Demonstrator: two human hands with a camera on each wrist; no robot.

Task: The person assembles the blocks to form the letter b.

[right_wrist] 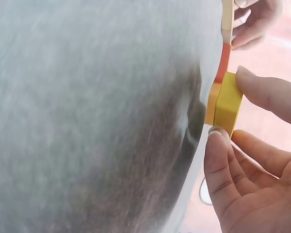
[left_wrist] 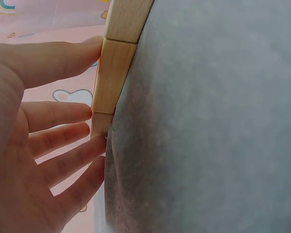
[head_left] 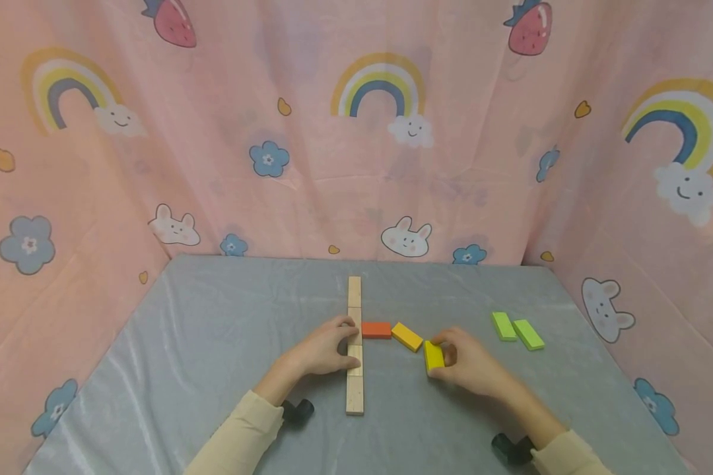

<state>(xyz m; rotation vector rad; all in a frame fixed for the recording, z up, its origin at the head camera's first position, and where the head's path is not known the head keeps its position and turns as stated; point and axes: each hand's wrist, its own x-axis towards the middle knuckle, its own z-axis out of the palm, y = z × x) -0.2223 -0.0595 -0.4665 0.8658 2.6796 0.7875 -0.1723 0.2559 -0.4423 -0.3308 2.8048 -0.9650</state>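
Observation:
Several plain wooden blocks [head_left: 354, 394] lie end to end in a straight row running away from me. My left hand [head_left: 327, 346] rests at the row's left side, its thumb and fingertips touching the middle wooden blocks [left_wrist: 114, 75] with the fingers fairly straight. A red block [head_left: 376, 330] extends rightward from the row, and an orange block [head_left: 407, 336] sits at its right end, angled. My right hand [head_left: 469, 363] pinches a yellow block [right_wrist: 228, 99] between thumb and fingers, just right of and nearer than the orange one.
Two light green blocks [head_left: 529, 335] lie side by side at the right on the grey cloth-covered table [head_left: 243, 297]. A pink patterned curtain [head_left: 309, 198] closes off the back and both sides. Dark wrist-worn devices [head_left: 299, 412] sit by the forearms.

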